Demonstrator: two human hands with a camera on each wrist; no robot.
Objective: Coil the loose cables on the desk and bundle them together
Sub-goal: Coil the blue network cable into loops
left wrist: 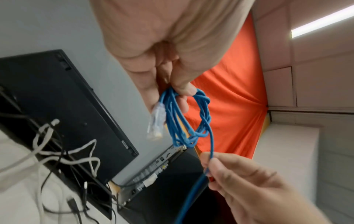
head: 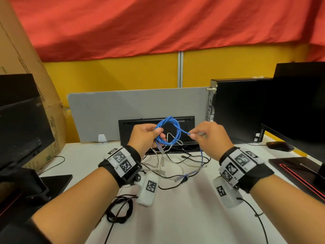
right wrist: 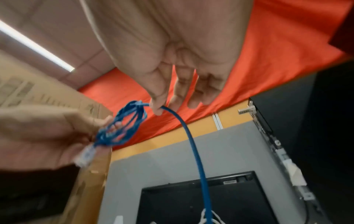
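Note:
A blue network cable (head: 168, 131) is wound into a small coil held above the desk. My left hand (head: 147, 136) grips the coil's left side (left wrist: 184, 118), and a clear plug (left wrist: 156, 122) hangs below the fingers. My right hand (head: 202, 134) pinches the blue cable's free run (right wrist: 172, 112) just right of the coil. From there the tail (head: 201, 155) drops to the white desk. Loose white cables (head: 158, 164) and black cables (head: 177, 159) lie tangled under my hands. A coiled black cable (head: 119, 210) rests near the front left.
A black keyboard (head: 184, 127) leans against a grey divider (head: 137, 106). A black computer tower (head: 235, 110) and monitor (head: 299, 106) stand on the right, a mouse (head: 279, 146) beside them. Another monitor (head: 22, 127) and a cardboard box (head: 22, 64) fill the left.

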